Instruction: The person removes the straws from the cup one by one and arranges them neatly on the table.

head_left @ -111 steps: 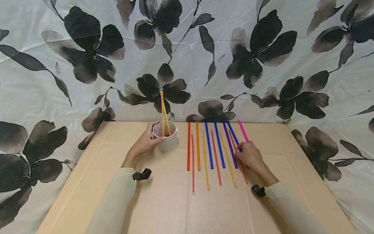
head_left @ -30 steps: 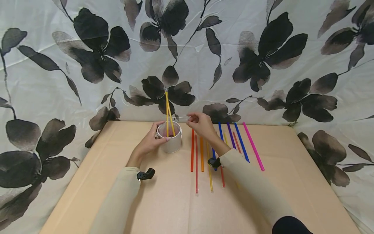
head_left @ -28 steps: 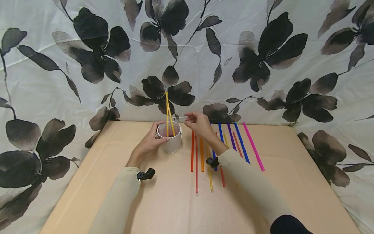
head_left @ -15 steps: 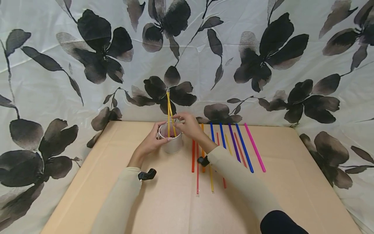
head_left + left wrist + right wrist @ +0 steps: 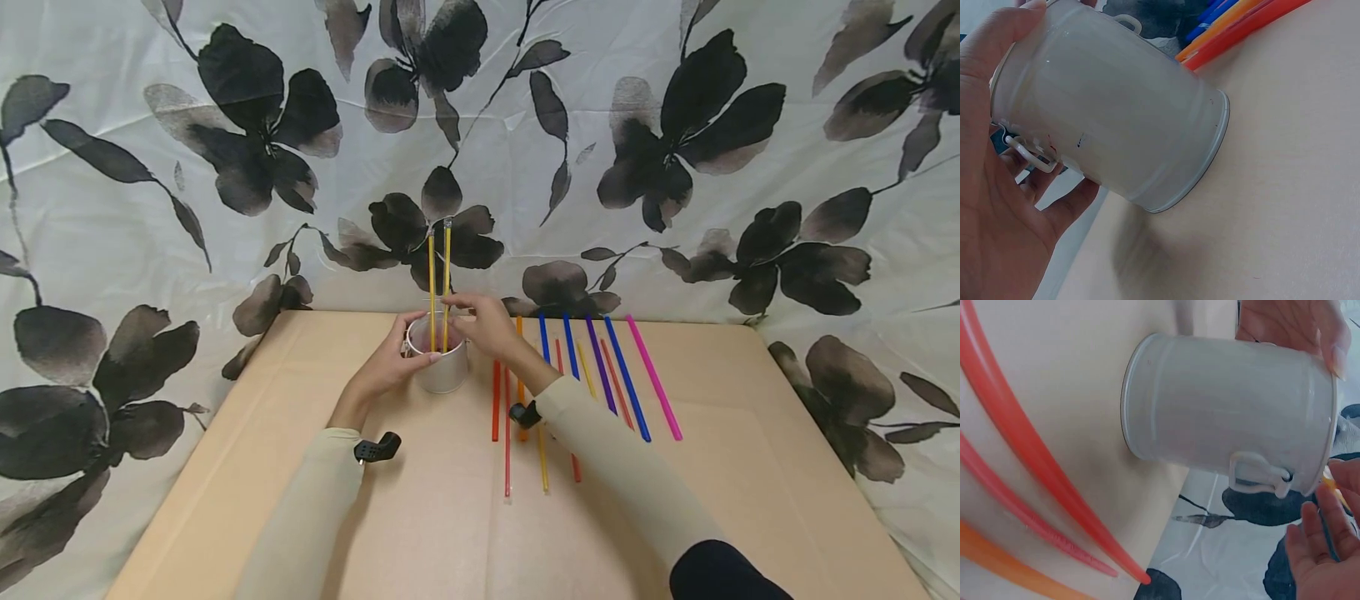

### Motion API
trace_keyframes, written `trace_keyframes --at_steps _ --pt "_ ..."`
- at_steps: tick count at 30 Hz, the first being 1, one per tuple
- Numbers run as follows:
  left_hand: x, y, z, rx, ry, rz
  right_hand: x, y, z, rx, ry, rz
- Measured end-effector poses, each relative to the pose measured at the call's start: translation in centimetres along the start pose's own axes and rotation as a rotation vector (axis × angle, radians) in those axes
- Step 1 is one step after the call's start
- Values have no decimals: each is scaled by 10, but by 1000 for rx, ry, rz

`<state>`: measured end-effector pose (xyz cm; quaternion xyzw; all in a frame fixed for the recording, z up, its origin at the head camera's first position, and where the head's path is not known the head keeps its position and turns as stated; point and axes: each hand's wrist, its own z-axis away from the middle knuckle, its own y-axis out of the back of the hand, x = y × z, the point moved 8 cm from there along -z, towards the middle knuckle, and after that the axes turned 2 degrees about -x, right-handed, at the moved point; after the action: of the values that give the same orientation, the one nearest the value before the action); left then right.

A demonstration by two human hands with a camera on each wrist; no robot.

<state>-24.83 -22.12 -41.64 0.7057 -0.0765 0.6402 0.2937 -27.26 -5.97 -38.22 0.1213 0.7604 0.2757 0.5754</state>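
My left hand [image 5: 390,358] grips the small white metal bucket [image 5: 442,379] by its side, thumb at the rim. The bucket stands upright near the table's back edge; its side ear shows in the right wrist view. Two thin yellow sticks [image 5: 432,283] stand in it, now apart and nearly parallel. My right hand [image 5: 483,325] is at the bucket's right rim and pinches the right-hand yellow stick [image 5: 447,258]. Part of that stick is hidden by the fingers. In the right wrist view, my right fingertips [image 5: 1325,515] are beside the rim with a bit of yellow between them.
Thick red [image 5: 496,408], orange, blue [image 5: 628,379], purple [image 5: 600,367] and pink [image 5: 654,379] sticks lie right of the bucket. Thinner red and yellow [image 5: 544,467] sticks lie between them. My right forearm covers some. A floral cloth [image 5: 525,167] hangs behind the table.
My right hand has moved left from the row of sticks to the bucket. Since half a second ago the right yellow stick has swung from leaning left to upright. The left hand keeps its grip.
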Motion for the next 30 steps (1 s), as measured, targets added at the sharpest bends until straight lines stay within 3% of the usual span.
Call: trace_keyframes --at_steps 11,18,25,30 --pt "-2 0 -2 5 8 6 -13 42 9 233 183 -99" --pt "-2 1 -3 10 0 -9 -32 75 18 385 335 -216" --pt "-1 1 -2 9 4 -7 -46 103 30 464 325 -271" --pt "-10 3 -5 23 -14 -12 -67 120 51 461 275 -240"
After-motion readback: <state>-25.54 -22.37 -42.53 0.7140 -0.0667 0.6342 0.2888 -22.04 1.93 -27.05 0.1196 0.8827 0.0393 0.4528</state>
